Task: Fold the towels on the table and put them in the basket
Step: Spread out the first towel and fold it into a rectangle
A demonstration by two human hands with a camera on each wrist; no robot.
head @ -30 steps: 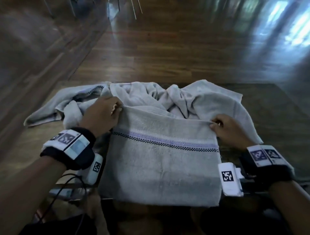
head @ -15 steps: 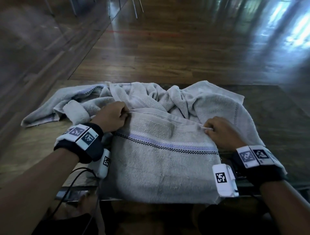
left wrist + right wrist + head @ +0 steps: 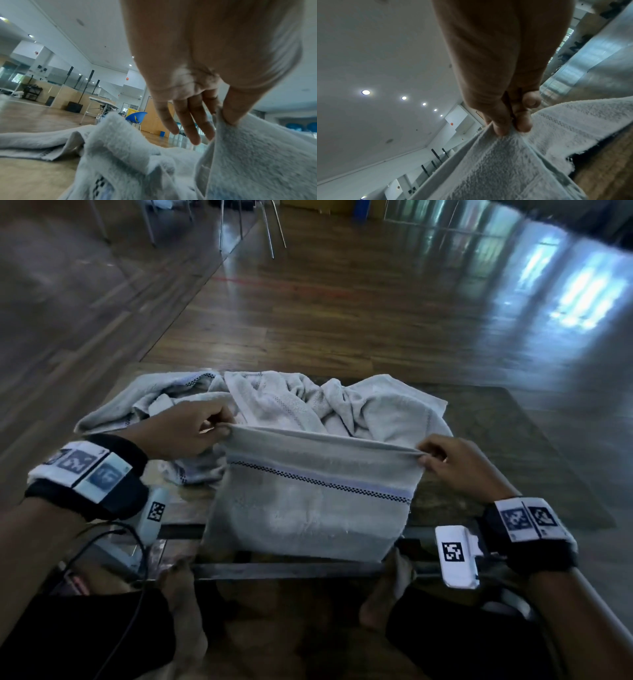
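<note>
Hanging towel (image 3: 308, 508), top edge crosswise

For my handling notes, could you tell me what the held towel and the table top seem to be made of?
Towel: likely cotton terry, matte; looped fuzzy pile, flat woven band with checked stripe, limp drape.
Table top: looks like wood or wood-look laminate, brown, grain-like streaks, dull sheen; cannot tell which.

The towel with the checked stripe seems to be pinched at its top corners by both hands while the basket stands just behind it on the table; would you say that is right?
Not quite: no basket shows. Both hands, left and right, do pinch the towel at its top corners, but the head view shows only a pile of crumpled towels behind it on the table.
</note>
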